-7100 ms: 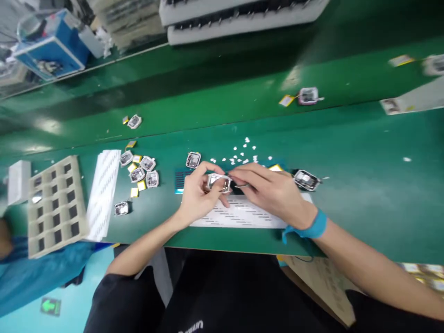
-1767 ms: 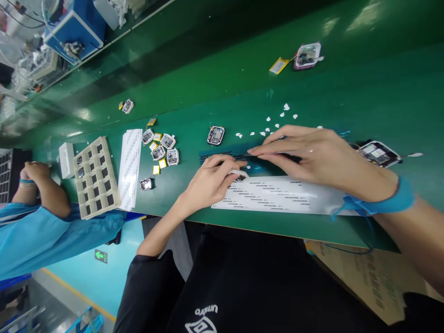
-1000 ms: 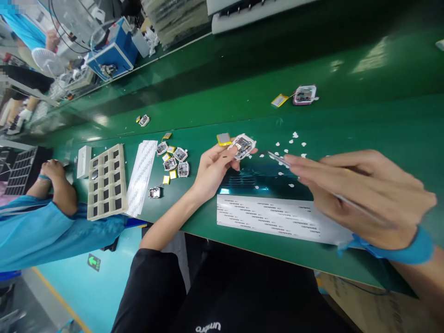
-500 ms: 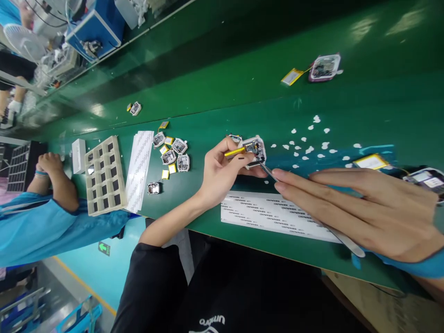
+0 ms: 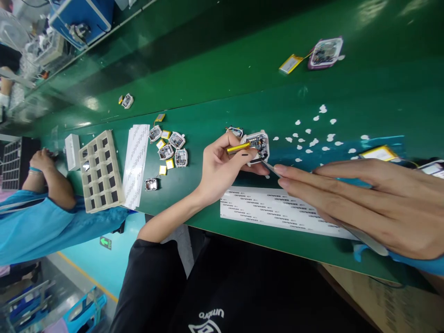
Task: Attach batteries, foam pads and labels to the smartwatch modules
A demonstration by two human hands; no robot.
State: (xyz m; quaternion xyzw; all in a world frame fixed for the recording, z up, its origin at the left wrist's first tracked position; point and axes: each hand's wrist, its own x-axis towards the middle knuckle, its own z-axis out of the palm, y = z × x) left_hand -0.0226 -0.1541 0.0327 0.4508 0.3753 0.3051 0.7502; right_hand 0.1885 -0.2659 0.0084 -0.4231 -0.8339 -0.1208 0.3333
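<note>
My left hand [image 5: 220,169] is closed around a white watch housing [image 5: 264,144], its open side with the circuit board facing up. A yellow-edged battery [image 5: 238,148] sticks out between the thumb and the index finger of that hand. In my right hand [image 5: 371,203] is a pair of metal tweezers [image 5: 371,243], pinched near the front by the fingertips. The tips reach the lower edge of the housing; whether they grip anything there is too small to tell. Just behind my left hand lies another small watch housing [image 5: 235,132], partly covered.
Left of my hands lie several watch housings [image 5: 176,140] with batteries, a printed sheet [image 5: 137,162] and a compartment tray [image 5: 119,188]. White stickers [image 5: 330,137] dot the mat. A printed strip [image 5: 263,208] lies near the edge. A purple-rimmed housing [image 5: 326,52] sits far right; a co-worker's arms [image 5: 55,180] rest left.
The view has shifted slightly. The watch housing is tilted a little more toward me, with the tweezer tips still at its lower edge. Both hands keep their holds.
</note>
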